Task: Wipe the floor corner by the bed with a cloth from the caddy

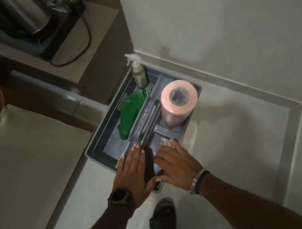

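Caddy sits on the floor in the corner, bed edge at approx 9 o'clock of it, wall skirting at 1–3 o'clock. Inside: spray bottle upright at 12 o'clock end, green cloth bunched in the left compartment, pink roll standing in the right compartment, centre handle btwn them. Both hands over the near (6 o'clock) end: left hand flat, fingers straight and together, not closed on anything; right hand fingers spread, palm down, w/ something pale at the fingertips — can't tell if it's pinched or just under them. A dark item lies btwn the two hands; what it is, unclear. Judgement on the cloth: looks soft, limp, very light, crumpled so no stiff edge; won't slip, won't break. Best take: pinch a raised fold near its middle w/ thumb + two fingers and lift straight up, clear of the handle and bottle at 12 o'clock; one hand is enough, other can steady the caddy rim.
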